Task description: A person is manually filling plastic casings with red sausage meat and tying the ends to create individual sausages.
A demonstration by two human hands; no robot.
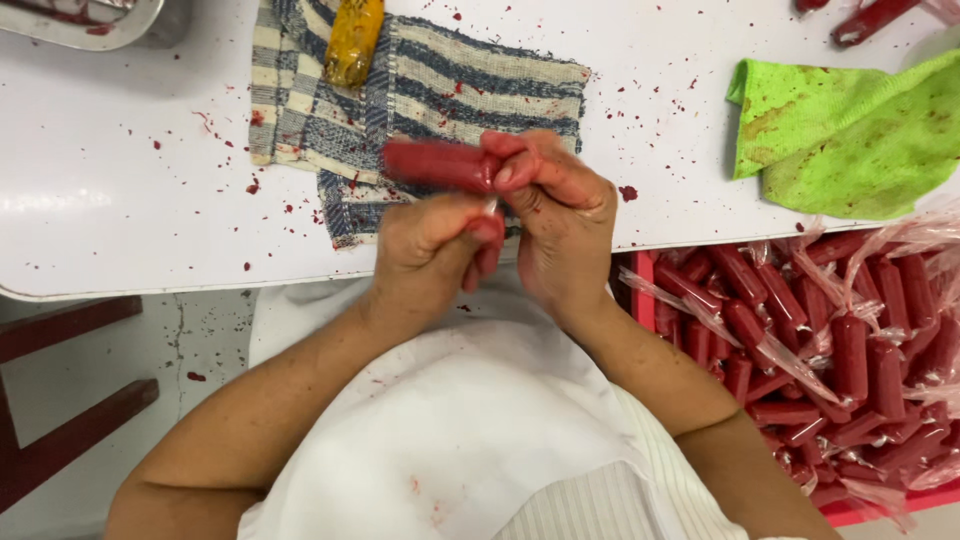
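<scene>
A red sausage-shaped stick in clear plastic wrap [435, 164] is held level over the table edge, its free end pointing left. My right hand [562, 222] grips its right end between red-stained fingertips. My left hand [432, 248] is just below it, fingers pinching the twisted plastic tail at that same end. Both hands touch each other above my white apron [450, 430].
A striped blue and white cloth [440, 85] lies on the white table [120, 180] behind the hands, with a yellow-handled tool [353, 40] on it. A green cloth [860, 130] lies at right. A red crate [850, 510] of several wrapped red sticks [850, 350] stands at lower right.
</scene>
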